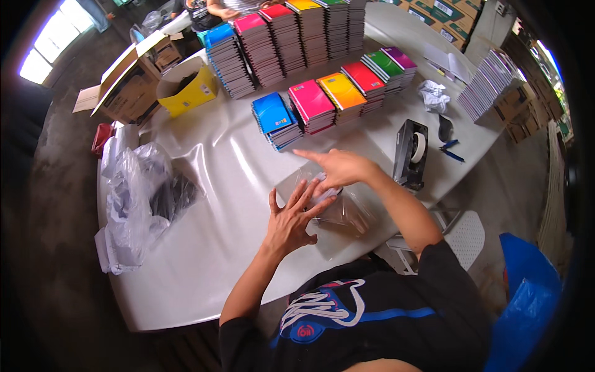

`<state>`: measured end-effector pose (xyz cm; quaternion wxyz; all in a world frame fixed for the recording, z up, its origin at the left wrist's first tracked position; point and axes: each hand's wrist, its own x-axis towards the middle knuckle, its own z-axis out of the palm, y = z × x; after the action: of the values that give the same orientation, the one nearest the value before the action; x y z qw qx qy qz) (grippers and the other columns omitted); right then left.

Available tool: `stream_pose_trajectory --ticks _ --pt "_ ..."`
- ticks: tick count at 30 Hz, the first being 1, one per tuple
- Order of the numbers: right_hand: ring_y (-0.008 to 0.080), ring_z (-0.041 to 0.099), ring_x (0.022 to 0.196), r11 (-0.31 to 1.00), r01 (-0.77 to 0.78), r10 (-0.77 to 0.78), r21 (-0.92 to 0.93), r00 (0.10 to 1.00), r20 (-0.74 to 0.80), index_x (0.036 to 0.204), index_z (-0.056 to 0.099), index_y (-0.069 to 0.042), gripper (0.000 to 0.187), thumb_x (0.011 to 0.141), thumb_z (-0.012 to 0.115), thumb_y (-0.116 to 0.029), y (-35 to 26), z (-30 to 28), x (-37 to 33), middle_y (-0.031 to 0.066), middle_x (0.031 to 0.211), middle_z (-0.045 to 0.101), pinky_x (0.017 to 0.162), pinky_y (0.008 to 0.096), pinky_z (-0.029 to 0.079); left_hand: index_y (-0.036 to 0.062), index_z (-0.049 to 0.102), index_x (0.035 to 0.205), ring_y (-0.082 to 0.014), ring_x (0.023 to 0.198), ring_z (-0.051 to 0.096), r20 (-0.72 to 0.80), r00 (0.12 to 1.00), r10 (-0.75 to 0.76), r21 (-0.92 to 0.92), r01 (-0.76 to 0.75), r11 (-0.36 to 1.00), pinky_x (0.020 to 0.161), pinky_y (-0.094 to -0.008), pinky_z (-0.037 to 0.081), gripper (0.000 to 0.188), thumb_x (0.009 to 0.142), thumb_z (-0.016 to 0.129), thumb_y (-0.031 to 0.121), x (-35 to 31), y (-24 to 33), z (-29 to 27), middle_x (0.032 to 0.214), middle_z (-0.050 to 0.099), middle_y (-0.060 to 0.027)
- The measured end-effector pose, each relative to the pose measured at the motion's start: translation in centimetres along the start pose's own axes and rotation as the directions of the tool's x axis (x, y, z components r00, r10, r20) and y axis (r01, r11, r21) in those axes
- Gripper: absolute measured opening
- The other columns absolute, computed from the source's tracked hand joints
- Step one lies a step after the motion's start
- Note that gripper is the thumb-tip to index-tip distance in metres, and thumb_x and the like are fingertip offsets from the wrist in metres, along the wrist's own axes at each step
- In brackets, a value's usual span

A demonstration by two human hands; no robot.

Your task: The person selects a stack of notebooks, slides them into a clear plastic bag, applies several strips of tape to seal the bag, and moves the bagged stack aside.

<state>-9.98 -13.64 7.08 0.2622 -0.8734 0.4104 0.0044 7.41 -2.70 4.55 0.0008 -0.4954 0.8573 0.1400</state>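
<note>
A clear plastic wrapper (354,214) lies on the near part of the white table, around a pale item (325,197) mostly covered by my hands. My left hand (290,222) rests over the wrapper's left side, its fingers spread. From the right, my right hand (342,167) reaches across the wrapper's far side. Its index finger points left while the other fingers bend down onto the plastic. Just beyond, a short stack of blue spiral notebooks (273,115) stands beside pink notebooks (311,102) and yellow notebooks (341,93).
Tall notebook stacks (260,53) line the table's far side. A black tape dispenser (409,155) and blue-handled cutters (452,150) lie at the right, near crumpled white paper (434,96). Loose plastic bags (139,198) cover the left edge. A yellow box (195,90) stands far left.
</note>
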Motion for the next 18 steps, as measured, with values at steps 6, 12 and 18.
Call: stream_pose_trajectory --ticks 6,12,18 --pt "0.0329 0.063 0.086 0.991 -0.130 0.125 0.031 0.982 0.145 0.142 0.031 -0.023 0.100 0.056 0.082 -0.023 3.4 -2.8 -0.2 0.0131 0.091 0.066 0.080 0.0432 0.049 0.0531 0.030 0.135 -0.0364 0.141 -0.001 0.019 0.996 -0.087 -0.048 0.088 0.995 0.102 -0.0694 0.006 0.109 0.045 0.084 0.025 -0.5 -0.2 -0.2 0.153 0.017 0.0083" --pt "0.0271 0.053 0.108 0.758 0.649 -0.556 -0.058 0.598 -0.577 0.104 0.069 -0.021 0.048 0.058 0.078 -0.007 4.3 6.4 -2.5 0.0072 0.117 0.057 0.093 0.0389 0.043 0.0448 0.050 0.126 -0.0363 0.141 -0.004 0.038 0.989 -0.146 -0.271 0.151 0.951 0.101 -0.0699 0.003 0.087 0.048 0.083 0.025 0.4 -0.7 1.2 0.152 0.019 0.0078" --pt "0.0229 0.047 0.117 0.653 0.721 -0.487 0.232 0.635 -0.599 0.102 0.069 -0.016 0.041 0.063 0.077 -0.007 3.7 5.1 -1.8 0.0071 0.127 0.051 0.093 0.0383 0.041 0.0227 0.071 0.096 -0.0388 0.139 0.012 -0.323 0.910 -0.260 -0.564 0.036 0.825 0.104 -0.0614 0.016 0.031 0.066 0.079 0.029 1.6 -0.4 3.6 0.142 0.037 -0.0038"
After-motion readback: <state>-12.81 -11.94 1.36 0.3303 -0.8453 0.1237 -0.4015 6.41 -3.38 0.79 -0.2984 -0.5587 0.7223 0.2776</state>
